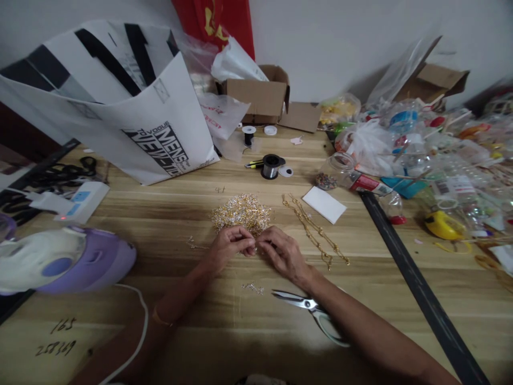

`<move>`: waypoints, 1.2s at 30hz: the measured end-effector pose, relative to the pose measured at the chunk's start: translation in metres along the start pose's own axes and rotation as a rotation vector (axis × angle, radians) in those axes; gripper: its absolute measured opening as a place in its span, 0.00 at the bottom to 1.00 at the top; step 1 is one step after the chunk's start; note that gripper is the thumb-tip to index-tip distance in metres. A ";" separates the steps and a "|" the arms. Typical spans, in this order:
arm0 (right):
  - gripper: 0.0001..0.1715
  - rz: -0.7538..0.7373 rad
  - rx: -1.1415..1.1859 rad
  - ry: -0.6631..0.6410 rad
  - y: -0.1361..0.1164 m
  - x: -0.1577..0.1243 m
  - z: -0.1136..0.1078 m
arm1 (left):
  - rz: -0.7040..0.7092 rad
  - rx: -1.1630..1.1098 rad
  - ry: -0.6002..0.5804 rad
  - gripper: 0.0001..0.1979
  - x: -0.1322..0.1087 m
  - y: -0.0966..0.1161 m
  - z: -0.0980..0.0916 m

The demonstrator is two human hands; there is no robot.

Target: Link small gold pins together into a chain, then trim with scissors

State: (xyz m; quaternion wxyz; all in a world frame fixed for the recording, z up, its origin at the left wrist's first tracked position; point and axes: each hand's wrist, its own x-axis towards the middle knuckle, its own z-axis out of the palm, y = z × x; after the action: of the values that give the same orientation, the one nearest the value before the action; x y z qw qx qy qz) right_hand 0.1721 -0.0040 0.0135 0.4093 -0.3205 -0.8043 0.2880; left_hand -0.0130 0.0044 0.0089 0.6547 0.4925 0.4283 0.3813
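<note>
My left hand and my right hand meet at the near edge of a heap of gold and silver chain-like pieces. Fingers and thumb are pinched together on each hand; whatever lies between the fingertips is too small to make out. Two gold chains with small knots or beads are stretched out to the right of my right hand. Below the hands lies a little cluster of silvery bits. Scissors rest with blades parted beside my right forearm. A thin chain lies left of my left hand.
Spools of wire and dark thread stand at the back. A white card lies at right, before cluttered plastic bottles and bags. On the left are a paper bag, a power strip and a purple-white appliance with its cord.
</note>
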 end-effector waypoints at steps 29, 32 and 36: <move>0.08 0.007 -0.111 -0.064 0.010 -0.003 0.003 | 0.029 0.102 0.041 0.09 0.000 0.000 0.004; 0.08 0.044 -0.077 -0.049 0.009 -0.003 0.003 | 0.068 0.137 0.051 0.10 0.000 0.000 0.005; 0.07 0.130 -0.030 -0.043 0.007 -0.002 0.003 | 0.120 0.245 0.091 0.09 0.000 -0.001 0.008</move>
State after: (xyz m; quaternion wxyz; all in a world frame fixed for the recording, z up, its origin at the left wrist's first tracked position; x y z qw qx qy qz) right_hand 0.1725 -0.0019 0.0056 0.3672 -0.3719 -0.7947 0.3086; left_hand -0.0056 0.0018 0.0096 0.5456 0.5757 0.4705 0.3866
